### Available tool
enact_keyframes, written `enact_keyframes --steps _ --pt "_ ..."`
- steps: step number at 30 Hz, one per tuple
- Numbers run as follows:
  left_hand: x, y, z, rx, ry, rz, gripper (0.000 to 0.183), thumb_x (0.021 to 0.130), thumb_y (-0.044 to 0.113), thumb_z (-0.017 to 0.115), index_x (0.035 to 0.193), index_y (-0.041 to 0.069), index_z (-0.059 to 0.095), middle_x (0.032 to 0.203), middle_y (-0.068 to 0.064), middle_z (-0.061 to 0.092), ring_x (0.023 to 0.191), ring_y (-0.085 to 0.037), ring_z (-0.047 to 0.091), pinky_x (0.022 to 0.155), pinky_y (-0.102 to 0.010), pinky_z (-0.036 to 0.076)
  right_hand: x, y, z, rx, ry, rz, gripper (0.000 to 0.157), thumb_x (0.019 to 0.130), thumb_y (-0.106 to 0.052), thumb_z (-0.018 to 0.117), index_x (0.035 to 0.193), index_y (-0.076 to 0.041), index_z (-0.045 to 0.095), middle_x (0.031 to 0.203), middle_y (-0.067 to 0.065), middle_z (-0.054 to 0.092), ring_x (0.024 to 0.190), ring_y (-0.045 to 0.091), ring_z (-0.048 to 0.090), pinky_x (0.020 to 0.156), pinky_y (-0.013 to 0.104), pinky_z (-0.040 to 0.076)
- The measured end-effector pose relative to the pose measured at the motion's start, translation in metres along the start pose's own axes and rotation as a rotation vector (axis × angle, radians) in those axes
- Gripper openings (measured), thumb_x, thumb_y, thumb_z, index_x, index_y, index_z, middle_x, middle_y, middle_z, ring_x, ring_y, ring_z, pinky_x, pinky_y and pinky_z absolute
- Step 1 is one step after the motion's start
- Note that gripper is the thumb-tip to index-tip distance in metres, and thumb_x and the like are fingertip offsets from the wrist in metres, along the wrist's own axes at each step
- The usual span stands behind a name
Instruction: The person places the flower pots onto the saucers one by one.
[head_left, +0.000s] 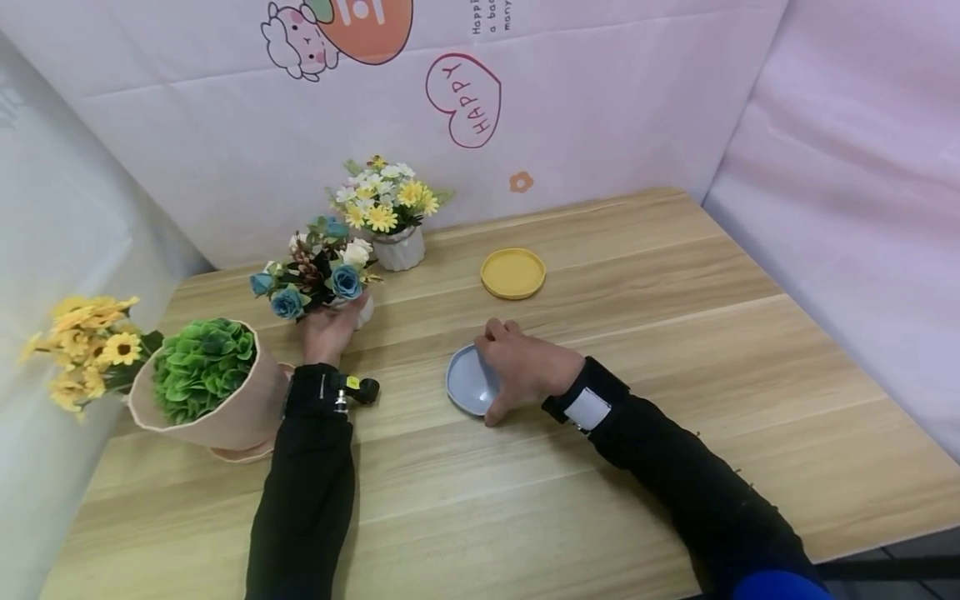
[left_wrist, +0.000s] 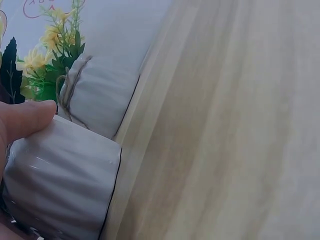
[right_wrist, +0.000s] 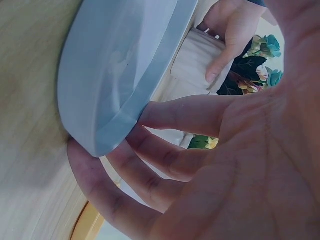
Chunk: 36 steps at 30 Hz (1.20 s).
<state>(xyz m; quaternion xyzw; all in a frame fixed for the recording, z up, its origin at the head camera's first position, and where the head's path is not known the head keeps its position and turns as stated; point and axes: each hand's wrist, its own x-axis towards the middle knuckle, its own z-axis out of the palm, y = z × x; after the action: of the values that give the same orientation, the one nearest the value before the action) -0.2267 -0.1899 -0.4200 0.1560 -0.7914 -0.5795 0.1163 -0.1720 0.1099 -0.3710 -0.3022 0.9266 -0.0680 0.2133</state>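
My left hand [head_left: 328, 335] grips a white ribbed flowerpot [left_wrist: 62, 172] holding artificial blue and white roses [head_left: 318, 267]; the pot stands on the table. In the left wrist view its thumb lies over the pot's rim. My right hand [head_left: 531, 365] holds a blue-grey saucer [head_left: 467, 383] by its right edge, fingers bent at the rim. In the right wrist view the saucer [right_wrist: 120, 75] looms close, with fingertips on its rim and underside. Behind the roses stands another white pot [head_left: 400, 250] of yellow and white daisies, tied with twine.
A yellow saucer [head_left: 513, 273] lies farther back on the wooden table [head_left: 675, 333]. At left a large pink pot [head_left: 258, 392] with a green plant [head_left: 204, 371] stands beside yellow flowers [head_left: 90, 346]. A printed cloth [head_left: 585, 108] hangs behind the table.
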Motion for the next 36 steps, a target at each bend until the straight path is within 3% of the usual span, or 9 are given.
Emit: enact_keyframes --steps 12,19,22,26,28,36 --pt "0.000 0.000 0.002 0.016 -0.005 0.015 0.088 0.096 0.032 0.077 0.166 0.008 0.028 0.168 -0.011 0.040 0.155 -0.026 0.037 0.133 -0.037 0.027 -0.001 0.000 0.000 -0.019 0.012 -0.008 0.107 0.074 -0.054 0.094 0.154 0.000 0.047 0.146 0.015 0.044 0.128 0.031 0.043 0.103 0.040 0.057" --pt "-0.001 0.003 0.000 0.013 -0.050 -0.009 0.089 0.098 0.037 0.073 0.166 0.007 0.025 0.169 -0.012 0.037 0.155 -0.027 0.036 0.133 -0.037 0.027 -0.001 0.000 0.001 -0.017 0.021 -0.011 0.107 0.073 -0.053 0.094 0.153 0.001 0.047 0.144 0.015 0.044 0.126 0.031 0.044 0.100 0.039 0.057" --pt "-0.002 0.004 -0.001 0.082 -0.069 -0.034 0.091 0.097 0.046 0.071 0.165 0.005 0.027 0.166 -0.014 0.040 0.153 -0.029 0.039 0.132 -0.040 0.030 -0.002 0.000 0.001 -0.018 0.024 -0.012 0.107 0.073 -0.053 0.094 0.153 0.001 0.047 0.145 0.015 0.044 0.126 0.031 0.044 0.100 0.039 0.058" --pt "-0.006 0.004 -0.003 0.202 -0.108 -0.081 0.088 0.097 0.057 0.067 0.155 -0.001 0.037 0.137 -0.020 0.053 0.142 -0.033 0.046 0.129 -0.044 0.034 -0.002 0.000 0.000 -0.021 0.024 -0.013 0.107 0.074 -0.053 0.094 0.153 0.001 0.047 0.146 0.016 0.044 0.126 0.031 0.045 0.100 0.039 0.058" --pt "-0.008 0.004 -0.004 0.227 -0.129 -0.092 0.087 0.097 0.060 0.066 0.152 -0.001 0.038 0.129 -0.018 0.051 0.139 -0.034 0.047 0.129 -0.046 0.034 -0.002 0.000 0.000 -0.015 0.020 -0.013 0.106 0.074 -0.053 0.094 0.153 0.000 0.047 0.146 0.016 0.044 0.126 0.031 0.045 0.101 0.040 0.057" --pt "-0.016 0.003 -0.005 0.310 -0.138 -0.087 0.099 0.092 0.069 0.068 0.157 0.000 0.040 0.152 -0.024 0.053 0.143 -0.038 0.049 0.127 -0.049 0.036 -0.001 -0.001 0.001 -0.008 0.013 -0.011 0.106 0.075 -0.052 0.094 0.154 -0.001 0.047 0.147 0.015 0.043 0.128 0.031 0.044 0.103 0.040 0.057"
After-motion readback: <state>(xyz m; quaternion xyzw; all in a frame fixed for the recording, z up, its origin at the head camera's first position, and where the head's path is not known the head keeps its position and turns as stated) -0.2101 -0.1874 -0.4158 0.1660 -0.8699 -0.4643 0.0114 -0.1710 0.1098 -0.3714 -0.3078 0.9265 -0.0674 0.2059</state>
